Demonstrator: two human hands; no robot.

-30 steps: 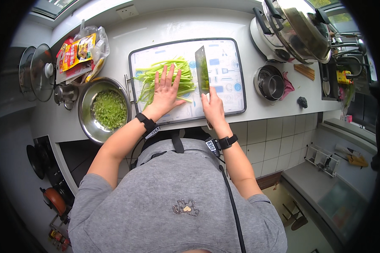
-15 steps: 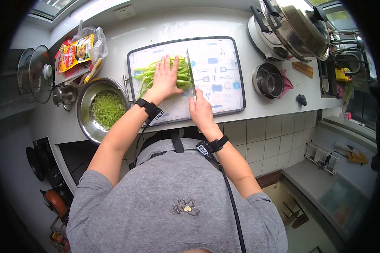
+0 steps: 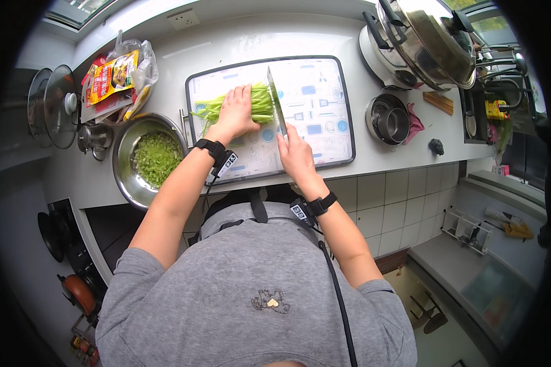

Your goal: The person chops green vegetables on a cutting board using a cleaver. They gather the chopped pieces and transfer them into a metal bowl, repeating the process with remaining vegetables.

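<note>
A bundle of thin green stalks [image 3: 262, 101] lies across the left half of the patterned cutting board [image 3: 324, 144]. My left hand [image 3: 236, 115] presses on it from above, its fingers drawn together and curled over the stalks. In my right hand [image 3: 297, 153] is a kitchen knife [image 3: 275, 99], gripped by the handle. Its blade points away from me, along the right-hand cut ends of the bundle; whether it touches them I cannot tell. Left of the board, a steel bowl [image 3: 122, 150] holds finely chopped green pieces [image 3: 157, 160].
Food packets [image 3: 113, 79] in a plastic bag lie at the back left, by a glass lid [image 3: 60, 107] and a small metal pot [image 3: 93, 138]. Right of the board are nested steel bowls [image 3: 393, 124], a pink cloth [image 3: 414, 124] and a large lidded steamer [image 3: 431, 46].
My left hand's spread fingers have closed in over the bundle, which looks more tightly gathered. My right hand and the knife handle have moved slightly right and away from me, tilting the blade.
</note>
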